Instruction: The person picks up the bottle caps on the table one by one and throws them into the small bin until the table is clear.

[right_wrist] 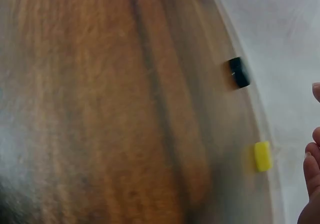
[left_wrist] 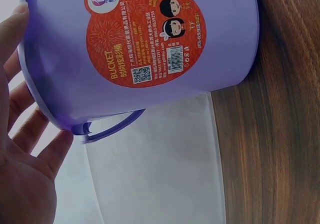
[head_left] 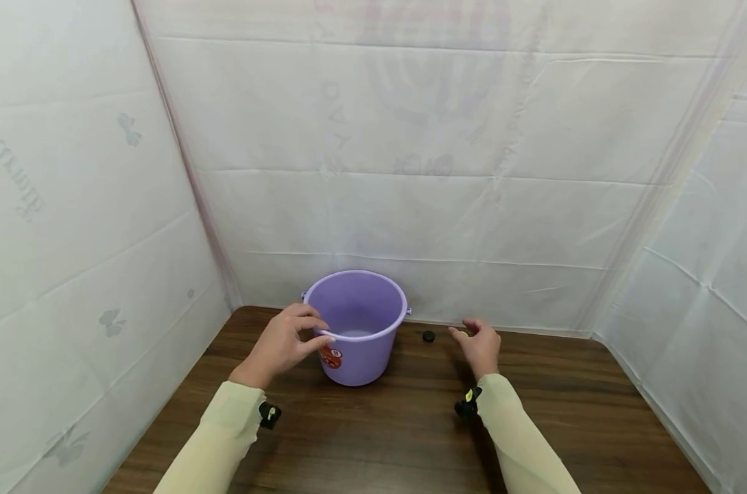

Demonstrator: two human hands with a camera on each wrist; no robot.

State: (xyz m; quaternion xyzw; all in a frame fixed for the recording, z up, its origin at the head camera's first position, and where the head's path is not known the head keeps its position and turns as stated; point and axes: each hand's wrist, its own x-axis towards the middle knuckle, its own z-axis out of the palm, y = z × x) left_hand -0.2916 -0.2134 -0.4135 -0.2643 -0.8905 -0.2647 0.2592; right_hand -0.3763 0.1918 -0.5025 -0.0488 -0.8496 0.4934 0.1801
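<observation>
My left hand (head_left: 287, 341) grips the near left rim of a purple plastic bucket (head_left: 359, 357), thumb at the rim's outer side and fingers over it. The bucket stands upright; its inside shows only bare purple in the head view. A red label (left_wrist: 145, 38) is on its wall in the left wrist view. To the right, my right hand (head_left: 481, 346) is held over the table with thumb and fingers apart. Close by its fingers is a small yellow piece (right_wrist: 262, 156), partly hidden in the head view. A small round black piece (head_left: 429, 336) lies between bucket and right hand.
The brown wood-grain table (head_left: 373, 439) runs back to a white sheet wall (head_left: 410, 206). More white sheeting closes off the left and right sides. The bucket's purple handle (left_wrist: 115, 130) hangs at its side, and both small pieces lie near the table's back edge.
</observation>
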